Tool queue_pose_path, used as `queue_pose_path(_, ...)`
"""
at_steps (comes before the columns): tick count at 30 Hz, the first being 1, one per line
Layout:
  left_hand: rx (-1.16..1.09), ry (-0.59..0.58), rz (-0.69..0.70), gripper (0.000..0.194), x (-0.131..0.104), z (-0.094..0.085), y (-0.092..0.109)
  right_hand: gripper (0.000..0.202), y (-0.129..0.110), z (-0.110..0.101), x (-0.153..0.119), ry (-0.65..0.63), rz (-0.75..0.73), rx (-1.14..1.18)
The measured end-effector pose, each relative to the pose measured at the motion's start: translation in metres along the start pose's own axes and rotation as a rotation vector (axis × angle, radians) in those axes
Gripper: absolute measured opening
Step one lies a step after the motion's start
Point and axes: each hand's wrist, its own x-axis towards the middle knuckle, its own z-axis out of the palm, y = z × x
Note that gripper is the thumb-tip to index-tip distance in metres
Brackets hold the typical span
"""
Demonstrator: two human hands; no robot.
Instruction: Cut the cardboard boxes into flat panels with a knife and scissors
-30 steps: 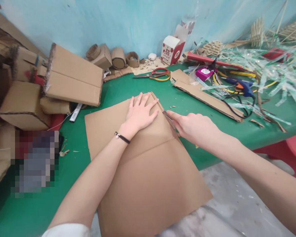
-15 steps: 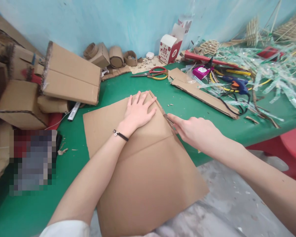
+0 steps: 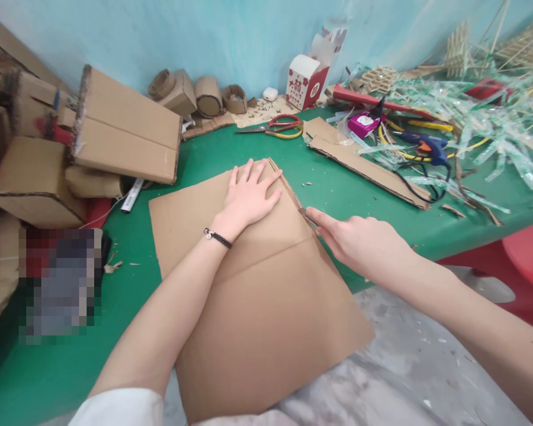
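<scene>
Gradually, the knife (image 3: pixel 309 217) had been drawn a little farther down the right edge of the cardboard sheet (image 3: pixel 266 331), while the left hand (image 3: pixel 250 200) was kept in the same place, pressed flat and spread upon it. The knife was gripped in the right hand (image 3: pixel 362 238), the forefinger laid along it. The sheet was rested on a green table (image 3: pixel 204 160), its near part left jutting past the edge above a grey floor (image 3: pixel 426 343). The table was backed by a blue wall (image 3: pixel 231 44).
</scene>
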Motion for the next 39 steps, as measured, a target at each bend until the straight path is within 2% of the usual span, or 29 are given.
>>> queue_pose_path(16,-0.02,-0.011,-0.006,0.059,0.0,-0.003,0.002,0.059,-0.001,0.011,-0.022,0.02,-0.012,-0.058)
queue_pose_path(23,-0.017,-0.018,-0.004,0.06,0.0,-0.002,0.002,0.061,-0.004,0.014,-0.035,-0.013,0.016,-0.07)
queue_pose_path(29,-0.03,-0.03,-0.004,0.061,0.001,-0.002,0.001,0.066,-0.002,0.027,-0.044,0.029,0.013,-0.087)
queue_pose_path(39,-0.042,-0.017,0.002,0.06,0.001,-0.002,0.001,0.069,0.006,0.046,-0.052,0.171,-0.024,-0.059)
